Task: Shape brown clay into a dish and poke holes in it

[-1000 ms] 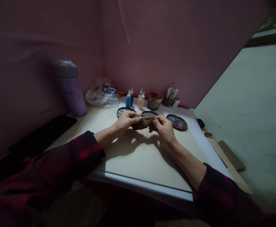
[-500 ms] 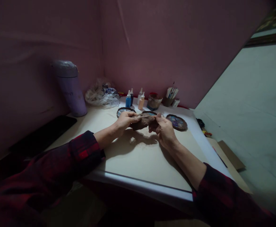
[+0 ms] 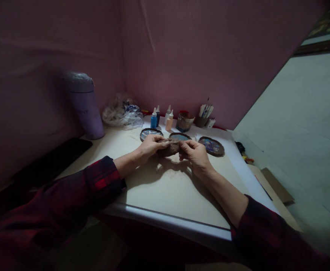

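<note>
A lump of brown clay (image 3: 169,149) is held just above the table between my two hands. My left hand (image 3: 150,147) grips its left end, with the thumb lying on top. At the right end, my right hand (image 3: 195,153) pinches the clay between thumb and fingers. Some of the fingertips are hidden behind the clay. Beyond my hands lie three shallow brown-rimmed pieces: a left one (image 3: 151,132) with a pale blue inside, a middle one (image 3: 179,136) partly covered by my hands, and a right one (image 3: 211,146) with blue and purple inside.
Several small nozzle bottles (image 3: 169,122), a brown-smeared jar (image 3: 184,122) and a holder with pens or brushes (image 3: 202,121) stand at the back. A crumpled plastic bag (image 3: 122,113), a purple tumbler (image 3: 86,111) and a flat black object (image 3: 52,160) are at the left.
My right thumb and fingers have shifted left and closed in on the clay, and more of the middle piece shows. My left hand has barely moved.
</note>
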Demonstrator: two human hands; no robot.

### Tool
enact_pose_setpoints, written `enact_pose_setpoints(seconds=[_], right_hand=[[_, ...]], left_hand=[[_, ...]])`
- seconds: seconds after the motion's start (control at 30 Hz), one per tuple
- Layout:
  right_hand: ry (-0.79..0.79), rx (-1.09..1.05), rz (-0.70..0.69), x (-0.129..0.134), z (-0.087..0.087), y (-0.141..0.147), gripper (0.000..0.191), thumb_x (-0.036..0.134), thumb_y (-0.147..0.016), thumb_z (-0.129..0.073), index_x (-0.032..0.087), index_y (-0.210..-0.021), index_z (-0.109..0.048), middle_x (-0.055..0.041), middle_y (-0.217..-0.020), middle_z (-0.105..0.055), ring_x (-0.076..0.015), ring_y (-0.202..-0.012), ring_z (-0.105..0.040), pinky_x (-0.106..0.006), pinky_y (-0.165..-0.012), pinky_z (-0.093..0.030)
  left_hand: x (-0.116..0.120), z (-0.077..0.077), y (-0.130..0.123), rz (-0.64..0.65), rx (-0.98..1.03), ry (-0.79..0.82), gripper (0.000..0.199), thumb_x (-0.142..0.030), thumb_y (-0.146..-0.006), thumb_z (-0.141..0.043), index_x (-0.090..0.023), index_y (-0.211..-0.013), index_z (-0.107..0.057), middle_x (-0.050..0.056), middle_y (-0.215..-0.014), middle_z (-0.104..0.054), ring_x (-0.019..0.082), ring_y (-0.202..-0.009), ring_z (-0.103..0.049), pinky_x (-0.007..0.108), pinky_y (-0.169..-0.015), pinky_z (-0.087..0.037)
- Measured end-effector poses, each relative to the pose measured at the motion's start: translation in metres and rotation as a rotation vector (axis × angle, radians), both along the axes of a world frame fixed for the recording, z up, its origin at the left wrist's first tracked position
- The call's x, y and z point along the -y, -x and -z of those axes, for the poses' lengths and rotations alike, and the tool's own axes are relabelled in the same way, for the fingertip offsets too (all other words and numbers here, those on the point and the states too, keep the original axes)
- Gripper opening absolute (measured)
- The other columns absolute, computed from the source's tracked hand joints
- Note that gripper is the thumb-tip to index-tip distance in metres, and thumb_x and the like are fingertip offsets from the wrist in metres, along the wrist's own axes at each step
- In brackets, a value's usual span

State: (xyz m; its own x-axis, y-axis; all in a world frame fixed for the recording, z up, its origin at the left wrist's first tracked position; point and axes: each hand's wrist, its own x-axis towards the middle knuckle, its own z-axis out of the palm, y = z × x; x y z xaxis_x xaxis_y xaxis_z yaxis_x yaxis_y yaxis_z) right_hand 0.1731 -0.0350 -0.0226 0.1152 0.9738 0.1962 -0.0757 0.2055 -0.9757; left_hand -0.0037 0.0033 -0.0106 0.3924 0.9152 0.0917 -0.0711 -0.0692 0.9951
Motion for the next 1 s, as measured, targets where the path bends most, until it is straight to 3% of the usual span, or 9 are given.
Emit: enact_pose_setpoints(seconds=[0.13, 0.3, 0.5, 0.8, 1.0], right_hand=[[-0.011, -0.043, -0.011, -0.0001, -0.0012, 0.002, 0.048, 0.061, -0.068, -0.076, 0.016, -0.067, -0.059, 0.0019, -0.049, -0.057, -0.0088, -0.041, -0.05, -0.021, -0.04, -0.044], [0.038, -0.138, -0.066, -0.0006, -0.0018, 0.0031, 0.056, 0.07, -0.069, -0.068, 0.016, -0.08, -0.06, 0.0013, -0.055, -0.059, -0.0105, -0.043, -0.054, -0.023, -0.041, -0.046], [-0.004, -0.038, -0.015, -0.0011, 0.0007, 0.0006, 0.046, 0.057, -0.063, -0.08, 0.015, -0.072, -0.062, 0.0018, -0.053, -0.059, -0.0089, -0.044, -0.052, -0.022, -0.043, -0.045], [0.106, -0.132, -0.056, 0.0045, -0.007, 0.0015, 0.042, 0.05, -0.06, -0.082, 0.016, -0.074, -0.06, 0.0023, -0.058, -0.06, -0.0083, -0.044, -0.052, -0.021, -0.043, -0.043], [0.08, 0.047, -0.04, 0.0038, -0.0038, 0.0038, 0.049, 0.063, -0.07, -0.071, 0.018, -0.087, -0.064, -0.0007, -0.072, -0.064, -0.012, -0.058, -0.057, -0.02, -0.043, -0.045]], left_hand=[[0.0, 0.0003, -0.0013, 0.011, 0.038, 0.107, 0.034, -0.037, -0.06, -0.079, -0.01, -0.077, -0.067, 0.003, -0.067, -0.063, 0.011, -0.057, -0.054, 0.023, -0.055, -0.036], [-0.0002, 0.0005, -0.0019, -0.007, 0.056, 0.143, 0.032, -0.036, -0.06, -0.079, -0.011, -0.076, -0.067, 0.004, -0.068, -0.063, 0.012, -0.058, -0.055, 0.023, -0.054, -0.037], [-0.0011, 0.0008, -0.0001, 0.009, 0.052, 0.112, 0.033, -0.036, -0.061, -0.081, -0.01, -0.077, -0.069, 0.005, -0.071, -0.065, 0.012, -0.061, -0.057, 0.023, -0.058, -0.039], [-0.0058, 0.0051, 0.0029, 0.049, 0.055, 0.066, 0.034, -0.037, -0.063, -0.081, -0.012, -0.082, -0.069, 0.003, -0.07, -0.065, 0.012, -0.06, -0.057, 0.024, -0.058, -0.04], [-0.0051, 0.0046, 0.0025, 0.044, 0.024, -0.01, 0.039, -0.043, -0.061, -0.083, -0.01, -0.079, -0.071, 0.004, -0.071, -0.066, 0.012, -0.062, -0.057, 0.023, -0.059, -0.04]])
